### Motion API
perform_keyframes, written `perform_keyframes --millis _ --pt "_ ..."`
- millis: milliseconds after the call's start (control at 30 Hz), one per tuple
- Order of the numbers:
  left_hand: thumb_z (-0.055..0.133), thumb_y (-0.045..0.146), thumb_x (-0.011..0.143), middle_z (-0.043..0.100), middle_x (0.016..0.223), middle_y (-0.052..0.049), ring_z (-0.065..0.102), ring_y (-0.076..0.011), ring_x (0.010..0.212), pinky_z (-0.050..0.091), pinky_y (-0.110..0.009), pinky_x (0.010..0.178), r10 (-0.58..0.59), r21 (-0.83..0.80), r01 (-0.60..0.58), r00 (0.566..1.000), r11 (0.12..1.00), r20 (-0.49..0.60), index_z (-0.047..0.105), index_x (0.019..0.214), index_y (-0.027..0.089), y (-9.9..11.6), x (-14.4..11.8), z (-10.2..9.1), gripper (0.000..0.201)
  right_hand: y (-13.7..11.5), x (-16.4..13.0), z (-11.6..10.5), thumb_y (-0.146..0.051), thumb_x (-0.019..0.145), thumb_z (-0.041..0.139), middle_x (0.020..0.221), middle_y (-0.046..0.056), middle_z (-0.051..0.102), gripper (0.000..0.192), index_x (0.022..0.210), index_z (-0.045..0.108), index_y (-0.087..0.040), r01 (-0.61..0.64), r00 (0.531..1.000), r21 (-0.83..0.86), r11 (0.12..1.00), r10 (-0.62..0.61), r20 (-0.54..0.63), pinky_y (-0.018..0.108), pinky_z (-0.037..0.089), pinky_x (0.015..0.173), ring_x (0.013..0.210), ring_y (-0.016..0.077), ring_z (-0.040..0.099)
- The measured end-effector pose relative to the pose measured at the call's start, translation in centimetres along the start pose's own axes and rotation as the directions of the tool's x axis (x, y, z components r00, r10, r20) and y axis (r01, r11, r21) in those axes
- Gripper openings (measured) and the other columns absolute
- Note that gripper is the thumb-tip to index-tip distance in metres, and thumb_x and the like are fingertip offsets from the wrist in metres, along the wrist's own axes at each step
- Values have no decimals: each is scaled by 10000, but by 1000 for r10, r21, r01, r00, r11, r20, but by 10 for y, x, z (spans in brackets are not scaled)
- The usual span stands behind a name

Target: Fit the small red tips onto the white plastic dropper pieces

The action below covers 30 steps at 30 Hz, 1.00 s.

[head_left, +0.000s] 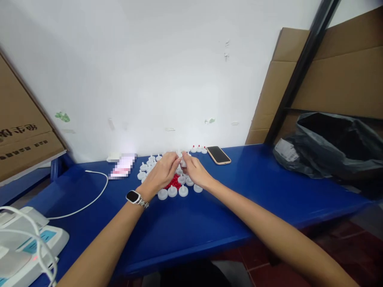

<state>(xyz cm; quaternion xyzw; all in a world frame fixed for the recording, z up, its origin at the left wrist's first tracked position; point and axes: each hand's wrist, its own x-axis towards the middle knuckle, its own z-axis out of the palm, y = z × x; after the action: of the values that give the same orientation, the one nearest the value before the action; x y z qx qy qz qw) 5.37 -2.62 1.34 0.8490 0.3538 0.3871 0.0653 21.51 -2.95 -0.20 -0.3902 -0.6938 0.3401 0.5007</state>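
My left hand, a watch on its wrist, curls shut, its fingertips meeting my right hand over a small white cap that both pinch. The cap is mostly hidden between my fingers, so I cannot make out its shape. Under my hands, white caps sit in a cluster on the blue table, around a heap of red bits that my left hand partly covers. A phone lies further right.

Small packing workshop, blue surface against bare white wall, cardboard boxes at 2 o'clock, black bag at 3, white caps in rows
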Motion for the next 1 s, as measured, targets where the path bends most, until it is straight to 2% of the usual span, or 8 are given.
perform_keyframes --millis 100,367,500,633,733,833,900,1000 --pt "300 356 1021 497 763 -21 470 -171 728 387 -316 724 43 -13 -43 999 999 -23 410 773 210 7 1 7 308 -4 -9 -3 -629 964 274 651 -9 457 515 709 426 -207 41 999 -71 997 -42 -21 236 358 574 638 127 447" --pt "329 470 991 419 620 22 398 -132 582 326 -277 559 -326 -424 248 937 871 -122 413 686 202 15 4 32 415 -11 -20 -12 -465 1001 363 760 8 524 288 937 493 -216 181 974 -458 870 -223 -38 286 365 688 700 169 493" --pt "375 472 956 394 570 38 373 -118 525 315 -264 514 -452 -564 355 891 745 -36 394 658 207 9 5 31 399 -10 -18 -11 -405 999 397 945 86 578 281 1125 511 -181 283 938 -585 761 -345 5 328 398 771 835 213 540" --pt "398 420 942 394 560 44 381 -111 516 324 -258 520 -488 -629 399 872 667 35 404 670 203 11 5 27 348 -12 -18 -11 -360 997 399 1016 119 579 274 1146 524 -166 357 907 -612 706 -419 46 349 405 824 889 225 539" --pt "358 424 962 366 540 45 346 -107 509 283 -266 517 -442 -513 370 897 774 -19 373 635 202 16 4 24 396 -10 -17 -9 -418 994 375 831 55 577 292 966 548 -184 252 952 -497 830 -306 -29 322 410 742 756 190 530" --pt "314 437 989 370 536 39 350 -111 519 257 -284 538 -315 -305 278 946 911 -79 359 617 198 21 1 22 444 -4 -15 -6 -514 985 284 569 -8 439 470 666 443 -206 -22 996 -129 991 11 -83 272 363 546 531 136 428" --pt "302 415 1002 384 538 37 361 -111 521 249 -292 552 -232 -195 214 970 957 -77 361 627 196 23 -1 20 438 -2 -14 -3 -545 959 292 498 -36 334 498 585 353 -222 -187 981 153 970 191 -13 251 284 443 438 102 308" --pt "293 392 1012 390 546 41 354 -108 517 241 -294 558 -177 -138 167 982 976 -62 356 649 197 24 -2 17 417 -1 -14 0 -559 913 394 487 -58 285 482 570 337 -225 -271 962 376 886 266 67 235 204 385 404 77 226"
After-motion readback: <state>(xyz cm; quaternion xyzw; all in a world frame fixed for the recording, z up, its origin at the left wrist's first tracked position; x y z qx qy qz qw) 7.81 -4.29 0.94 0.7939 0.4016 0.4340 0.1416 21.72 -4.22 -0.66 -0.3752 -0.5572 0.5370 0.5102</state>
